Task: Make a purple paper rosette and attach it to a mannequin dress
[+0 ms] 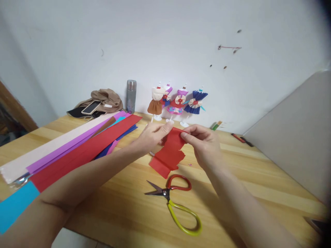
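Observation:
A piece of red crepe paper [173, 143] hangs between my hands above the wooden table, its lower right edge cut unevenly. My left hand [155, 135] pinches its upper left corner between thumb and fingers. At the upper right edge, my right hand [203, 140] grips the same paper with thumb and forefinger. Below it another red scrap [160, 166] shows, and I cannot tell whether it is a separate piece. Scissors [168, 196] with one red and one yellow handle lie with blades apart on the table, nearer to me than the paper.
Long paper strips [85, 156] in several colours lie at left. Behind stand a grey thermos [131, 97], several small dress forms [178, 101] in paper dresses, and a brown cloth [107, 99] with a phone [91, 107] on it. A white panel [292, 131] rises at right.

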### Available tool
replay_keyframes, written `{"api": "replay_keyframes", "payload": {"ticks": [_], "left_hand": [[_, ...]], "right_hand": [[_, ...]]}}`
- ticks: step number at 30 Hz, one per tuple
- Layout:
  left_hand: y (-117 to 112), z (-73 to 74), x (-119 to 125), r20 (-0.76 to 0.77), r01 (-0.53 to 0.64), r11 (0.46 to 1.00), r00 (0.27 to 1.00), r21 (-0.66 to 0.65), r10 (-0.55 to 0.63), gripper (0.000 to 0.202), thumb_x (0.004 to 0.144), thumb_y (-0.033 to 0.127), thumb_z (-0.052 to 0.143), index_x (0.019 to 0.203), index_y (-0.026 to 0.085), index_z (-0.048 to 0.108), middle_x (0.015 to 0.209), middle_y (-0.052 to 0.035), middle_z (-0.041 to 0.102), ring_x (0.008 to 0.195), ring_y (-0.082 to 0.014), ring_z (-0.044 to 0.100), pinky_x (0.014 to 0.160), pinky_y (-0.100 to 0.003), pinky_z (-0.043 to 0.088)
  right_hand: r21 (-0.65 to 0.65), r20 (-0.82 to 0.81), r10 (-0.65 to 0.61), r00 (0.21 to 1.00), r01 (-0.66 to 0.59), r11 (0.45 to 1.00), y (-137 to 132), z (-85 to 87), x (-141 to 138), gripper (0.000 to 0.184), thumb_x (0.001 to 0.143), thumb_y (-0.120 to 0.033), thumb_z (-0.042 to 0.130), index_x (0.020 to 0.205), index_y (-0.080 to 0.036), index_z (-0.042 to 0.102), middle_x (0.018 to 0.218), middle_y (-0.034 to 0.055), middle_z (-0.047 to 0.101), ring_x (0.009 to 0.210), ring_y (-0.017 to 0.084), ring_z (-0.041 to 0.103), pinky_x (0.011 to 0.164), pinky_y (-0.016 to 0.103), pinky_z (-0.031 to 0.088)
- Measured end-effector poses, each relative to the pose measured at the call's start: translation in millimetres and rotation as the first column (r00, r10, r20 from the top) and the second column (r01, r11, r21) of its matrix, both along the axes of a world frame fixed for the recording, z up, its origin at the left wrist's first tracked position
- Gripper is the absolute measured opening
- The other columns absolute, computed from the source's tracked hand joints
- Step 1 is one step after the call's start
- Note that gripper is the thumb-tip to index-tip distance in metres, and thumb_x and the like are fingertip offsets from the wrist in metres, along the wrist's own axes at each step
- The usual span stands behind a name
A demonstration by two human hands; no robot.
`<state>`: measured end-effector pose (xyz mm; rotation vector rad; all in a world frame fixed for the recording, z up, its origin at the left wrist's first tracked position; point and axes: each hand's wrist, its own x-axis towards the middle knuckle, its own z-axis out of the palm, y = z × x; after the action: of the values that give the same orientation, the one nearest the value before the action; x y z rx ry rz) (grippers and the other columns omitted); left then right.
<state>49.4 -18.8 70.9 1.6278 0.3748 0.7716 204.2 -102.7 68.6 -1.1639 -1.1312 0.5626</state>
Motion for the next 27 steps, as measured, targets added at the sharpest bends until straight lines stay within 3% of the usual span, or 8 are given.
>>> {"api": "replay_keyframes", "payload": {"ticks": [3, 5, 8, 11, 14, 18, 24, 27], "left_hand": [[-2, 0.8, 2, -0.019, 0.015, 1.000, 1.000, 0.017, -0.015, 0.022, 0.083, 0.028, 0.066, 0.069, 0.012, 0.064, 0.064, -0.0003, 0.063, 0.059, -0.0084, 0.056, 0.057, -0.020, 0.042], [-3, 0.7, 3, -0.036, 0.049, 0.999, 0.998, -0.013, -0.049, 0.016, 0.081, 0.018, 0.065, 0.066, 0.013, 0.061, 0.061, 0.0017, 0.060, 0.056, -0.0075, 0.054, 0.055, -0.019, 0.040], [-2, 0.2, 3, -0.061, 0.056, 0.998, 0.996, -0.015, -0.057, 0.022, 0.083, 0.020, 0.062, 0.062, 0.013, 0.057, 0.056, 0.0031, 0.055, 0.052, -0.0068, 0.049, 0.051, -0.019, 0.036], [-3, -0.2, 2, -0.063, 0.026, 0.998, 0.998, 0.063, -0.022, 0.031, 0.087, 0.024, 0.058, 0.058, 0.014, 0.053, 0.054, 0.0038, 0.049, 0.051, -0.0062, 0.045, 0.051, -0.019, 0.033], [-5, -1.4, 2, -0.047, 0.030, 0.994, 0.999, 0.102, -0.025, 0.027, 0.086, 0.025, 0.059, 0.061, 0.014, 0.056, 0.056, 0.0034, 0.052, 0.053, -0.0067, 0.046, 0.051, -0.019, 0.035], [-6, -2.4, 4, -0.060, 0.095, 0.996, 0.994, 0.000, -0.094, 0.014, 0.084, 0.017, 0.058, 0.072, 0.012, 0.065, 0.064, 0.0003, 0.063, 0.057, -0.0084, 0.056, 0.054, -0.019, 0.040], [-3, 2.9, 3, -0.057, 0.048, 0.986, 0.997, -0.157, -0.058, 0.015, 0.085, 0.016, 0.059, 0.072, 0.010, 0.065, 0.058, 0.0007, 0.061, 0.051, -0.0061, 0.053, 0.052, -0.018, 0.040], [-2, 5.7, 2, -0.050, 0.042, 0.979, 0.997, -0.200, -0.053, 0.016, 0.085, 0.015, 0.058, 0.072, 0.009, 0.066, 0.061, -0.0007, 0.064, 0.052, -0.0062, 0.055, 0.053, -0.018, 0.041]], "right_hand": [[-0.022, 0.048, -0.006, 0.999, 0.007, 1.000, -3, 3.4, 0, 0.017, 0.061, -0.032, 0.084, 0.060, -0.026, 0.069, 0.057, -0.0010, 0.063, 0.054, 0.015, 0.056, 0.055, 0.031, 0.049], [-0.024, 0.044, -0.004, 0.999, 0.005, 1.000, -4, 5.0, 1, 0.016, 0.060, -0.032, 0.084, 0.059, -0.026, 0.069, 0.057, -0.0014, 0.062, 0.054, 0.014, 0.055, 0.054, 0.030, 0.048], [-0.035, 0.020, 0.014, 1.000, -0.013, 0.999, -3, 5.4, 3, 0.017, 0.059, -0.033, 0.085, 0.058, -0.026, 0.069, 0.057, -0.0017, 0.061, 0.053, 0.013, 0.053, 0.053, 0.030, 0.047], [-0.029, 0.017, 0.016, 1.000, -0.016, 0.999, -3, 4.3, 5, 0.020, 0.059, -0.035, 0.086, 0.059, -0.026, 0.069, 0.058, -0.0013, 0.060, 0.053, 0.014, 0.053, 0.053, 0.030, 0.047], [-0.021, 0.048, 0.007, 0.999, -0.006, 1.000, -3, 3.6, 6, 0.023, 0.062, -0.039, 0.086, 0.061, -0.026, 0.067, 0.059, -0.0012, 0.060, 0.053, 0.014, 0.053, 0.053, 0.031, 0.048], [-0.040, 0.082, 0.011, 0.997, -0.007, 0.999, -4, 4.5, 8, 0.027, 0.062, -0.044, 0.086, 0.063, -0.026, 0.066, 0.060, -0.0006, 0.060, 0.056, 0.015, 0.053, 0.054, 0.032, 0.047], [-0.064, 0.050, 0.142, 0.989, -0.138, 0.988, -4, 6.3, 11, 0.048, 0.066, -0.070, 0.075, 0.070, -0.022, 0.069, 0.062, 0.0002, 0.059, 0.061, 0.016, 0.054, 0.058, 0.031, 0.047], [-0.124, 0.072, 0.184, 0.980, -0.175, 0.977, -3, 5.5, 10, 0.044, 0.063, -0.064, 0.080, 0.066, -0.021, 0.067, 0.062, -0.0001, 0.061, 0.059, 0.015, 0.055, 0.057, 0.030, 0.047]]}}
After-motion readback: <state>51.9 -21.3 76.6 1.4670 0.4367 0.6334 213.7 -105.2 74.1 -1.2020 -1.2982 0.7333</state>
